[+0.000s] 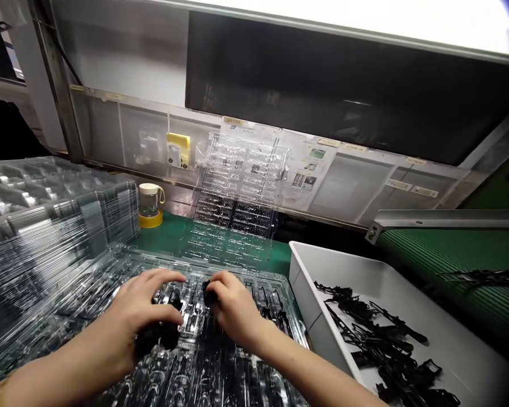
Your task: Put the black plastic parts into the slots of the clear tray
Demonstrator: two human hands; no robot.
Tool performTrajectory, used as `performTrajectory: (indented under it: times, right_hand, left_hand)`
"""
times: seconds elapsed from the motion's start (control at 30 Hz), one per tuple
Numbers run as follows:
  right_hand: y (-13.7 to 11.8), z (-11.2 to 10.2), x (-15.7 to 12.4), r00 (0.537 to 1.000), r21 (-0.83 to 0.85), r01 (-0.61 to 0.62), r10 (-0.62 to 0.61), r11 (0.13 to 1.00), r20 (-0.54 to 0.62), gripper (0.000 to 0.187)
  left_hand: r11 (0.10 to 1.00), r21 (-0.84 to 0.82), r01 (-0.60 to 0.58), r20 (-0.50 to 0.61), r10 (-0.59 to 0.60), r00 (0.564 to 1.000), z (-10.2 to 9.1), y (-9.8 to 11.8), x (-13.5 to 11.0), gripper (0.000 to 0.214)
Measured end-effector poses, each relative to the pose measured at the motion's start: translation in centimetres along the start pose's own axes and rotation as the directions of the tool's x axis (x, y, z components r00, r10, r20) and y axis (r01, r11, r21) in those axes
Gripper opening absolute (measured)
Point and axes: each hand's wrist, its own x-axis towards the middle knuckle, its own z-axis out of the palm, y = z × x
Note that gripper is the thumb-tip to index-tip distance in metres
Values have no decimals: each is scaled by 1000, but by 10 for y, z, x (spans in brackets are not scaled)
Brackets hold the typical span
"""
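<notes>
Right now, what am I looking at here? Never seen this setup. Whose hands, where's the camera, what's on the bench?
There is one picture, taken by a camera worn on a person's head, looking forward and down, so both bare hands belong to the wearer. The left hand grips small black plastic parts; the right hand pinches another small black part at its fingertips. Both rest over a clear moulded tray with rows of pockets, some already filled with black parts. To the left stands a tall stack of clear trays. To the right, a white bin holds loose black parts. Behind, another clear tray leans against the back panel beside a small jar on the green mat.
</notes>
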Motion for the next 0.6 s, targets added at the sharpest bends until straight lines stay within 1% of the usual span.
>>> performTrajectory:
  times: [0.07,0.1,0.13,0.2,0.27,0.3,0.33,0.43,0.5,0.6]
  right_hand:
    - [0,8,-1,999,-68,12,-10,998,30,21]
    - [-1,10,-2,999,-93,22,-18,995,48,23]
    - [-2,11,-4,997,-114,31,-23,993,72,30]
    - [-5,10,-9,993,-144,29,-11,989,121,39]
    - [-7,6,-15,987,-143,10,14,990,161,36]
    - [-7,3,-18,985,-126,2,20,992,174,33]
    - [-7,0,-21,983,-98,0,18,995,180,31]
    - [-7,-9,-32,981,-9,-2,4,1000,195,26]
    - [-7,-16,-41,980,36,-28,20,999,200,24]
    - [-8,-27,-54,973,76,-84,65,994,222,20]
  left_hand:
    - [997,49,-55,34,53,998,12,-15,18,32]
    - [996,54,-73,52,70,996,19,-23,25,32]
    - [995,48,-82,77,79,994,25,-30,31,32]
    - [996,28,-80,144,75,987,33,-41,37,38]
    - [999,7,-47,197,45,979,36,-48,37,49]
    - [1000,3,-21,212,19,977,35,-50,34,52]
    - [1000,3,13,217,-13,976,34,-51,31,52]
    - [991,30,127,215,-131,968,29,-50,20,41]
    - [981,55,184,197,-191,962,28,-50,14,40]
    - [977,72,202,164,-212,964,28,-54,8,39]
